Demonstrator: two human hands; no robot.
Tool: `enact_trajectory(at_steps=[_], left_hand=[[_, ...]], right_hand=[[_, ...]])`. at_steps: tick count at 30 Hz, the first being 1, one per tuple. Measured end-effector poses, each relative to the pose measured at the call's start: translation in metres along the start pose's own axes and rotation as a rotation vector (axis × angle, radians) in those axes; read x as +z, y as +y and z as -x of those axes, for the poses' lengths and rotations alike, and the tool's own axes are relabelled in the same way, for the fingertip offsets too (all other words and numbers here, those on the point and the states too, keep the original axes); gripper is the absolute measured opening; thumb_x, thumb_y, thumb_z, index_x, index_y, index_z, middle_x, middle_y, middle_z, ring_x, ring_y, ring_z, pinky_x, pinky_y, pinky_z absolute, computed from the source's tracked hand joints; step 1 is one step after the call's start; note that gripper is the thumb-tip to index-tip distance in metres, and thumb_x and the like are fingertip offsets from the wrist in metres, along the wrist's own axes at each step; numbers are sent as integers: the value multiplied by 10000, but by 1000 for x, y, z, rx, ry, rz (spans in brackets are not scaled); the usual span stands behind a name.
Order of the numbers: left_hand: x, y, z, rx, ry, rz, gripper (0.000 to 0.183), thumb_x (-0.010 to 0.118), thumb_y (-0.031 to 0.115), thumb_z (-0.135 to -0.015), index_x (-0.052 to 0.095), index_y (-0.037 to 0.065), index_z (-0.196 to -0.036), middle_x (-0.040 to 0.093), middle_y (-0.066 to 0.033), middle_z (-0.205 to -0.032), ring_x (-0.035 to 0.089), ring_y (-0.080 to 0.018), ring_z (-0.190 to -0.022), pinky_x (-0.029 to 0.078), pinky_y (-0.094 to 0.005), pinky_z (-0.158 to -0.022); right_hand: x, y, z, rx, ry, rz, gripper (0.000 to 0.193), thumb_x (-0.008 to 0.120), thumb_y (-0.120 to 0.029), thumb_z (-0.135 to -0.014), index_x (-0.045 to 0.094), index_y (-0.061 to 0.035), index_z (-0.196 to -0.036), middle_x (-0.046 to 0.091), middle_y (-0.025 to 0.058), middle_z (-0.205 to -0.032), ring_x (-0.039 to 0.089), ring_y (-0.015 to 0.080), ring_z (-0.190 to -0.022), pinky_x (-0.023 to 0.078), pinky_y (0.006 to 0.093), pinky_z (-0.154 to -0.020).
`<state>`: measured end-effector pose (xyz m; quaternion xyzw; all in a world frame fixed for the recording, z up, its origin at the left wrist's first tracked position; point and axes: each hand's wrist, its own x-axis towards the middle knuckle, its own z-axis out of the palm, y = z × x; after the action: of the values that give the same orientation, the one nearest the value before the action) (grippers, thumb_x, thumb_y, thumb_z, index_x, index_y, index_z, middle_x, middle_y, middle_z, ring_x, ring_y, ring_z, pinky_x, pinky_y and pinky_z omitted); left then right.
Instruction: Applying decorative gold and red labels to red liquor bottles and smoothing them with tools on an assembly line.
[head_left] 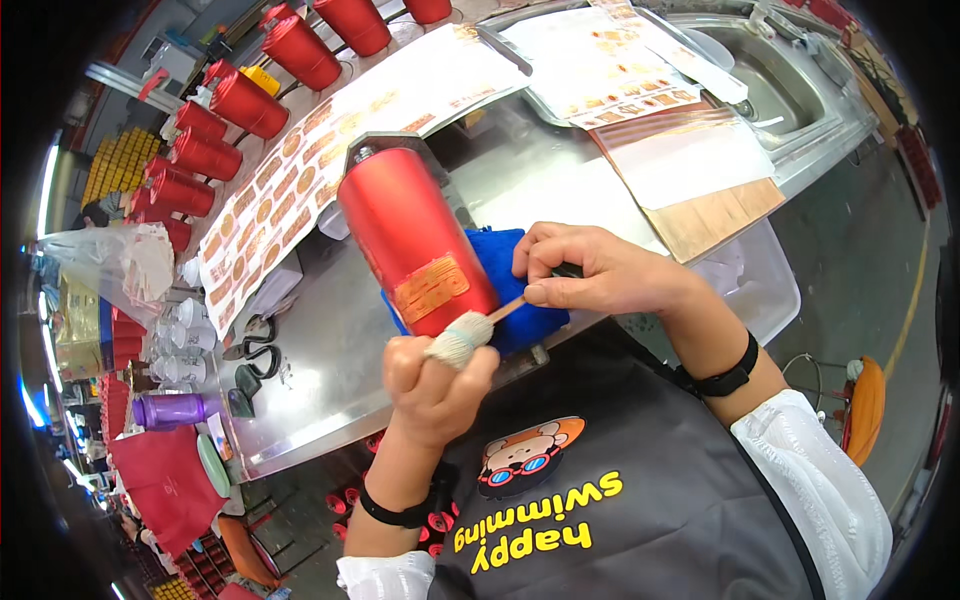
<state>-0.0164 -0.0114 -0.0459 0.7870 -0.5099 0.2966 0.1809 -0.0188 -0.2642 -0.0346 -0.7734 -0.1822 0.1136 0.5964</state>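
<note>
Cylinder [405, 225] on cloth [530, 322] atop table [335, 375], scissors [257, 347] to its left, sink [775, 85] behind to right

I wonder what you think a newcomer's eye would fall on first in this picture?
Probably the shiny red cylinder in the middle, over a blue cloth on the metal table. Just below it, the left hand shows a pale wrap on one finger, while the right hand pinches a thin tan strip. Beyond, a sheet of gold labels spreads toward the upper left.
</note>
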Motion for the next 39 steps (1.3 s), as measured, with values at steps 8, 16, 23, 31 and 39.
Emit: enact_trajectory(at_steps=[8, 16, 23, 31, 39], left_hand=[[1, 3, -2, -62, 72, 19, 329, 724, -31, -656, 601, 140, -909, 658, -81, -959, 539, -273, -807, 431, -377, -709], [6, 3, 14, -189, 206, 97, 344, 721, -40, -674, 584, 138, -935, 657, -91, -957, 544, -283, -824, 436, -385, -723], [-2, 1, -7, -27, -9, 22, 343, 736, -21, -666, 592, 146, -929, 656, -93, -1002, 540, -282, -828, 433, -378, -730], [1, 5, -1, -104, 106, 21, 347, 711, -41, -671, 573, 141, -932, 649, -94, -987, 536, -284, -809, 419, -385, -741], [3, 2, 8, -112, 127, 44, 341, 700, -38, -707, 553, 144, -954, 642, -102, -973, 540, -294, -822, 420, -406, -746]], right_hand=[[2, 3, -1, -20, 0, 16, 184, 656, -189, -894, 611, -26, -822, 569, 78, -1030, 522, 174, -941, 417, 301, -848], [8, 1, -2, -35, 23, 35, 216, 668, -211, -890, 603, -22, -809, 570, 82, -1031, 525, 184, -950, 417, 314, -864], [8, 1, -3, -21, 29, 58, 212, 675, -208, -885, 605, -22, -809, 571, 85, -1011, 530, 191, -952, 420, 313, -856], [11, -1, -6, -68, 39, 136, 201, 673, -198, -885, 609, -23, -808, 558, 78, -1000, 530, 183, -913, 428, 307, -820], [15, 3, -8, -125, 62, 203, 198, 676, -193, -883, 613, -18, -818, 560, 83, -992, 534, 198, -917, 434, 315, -811]])
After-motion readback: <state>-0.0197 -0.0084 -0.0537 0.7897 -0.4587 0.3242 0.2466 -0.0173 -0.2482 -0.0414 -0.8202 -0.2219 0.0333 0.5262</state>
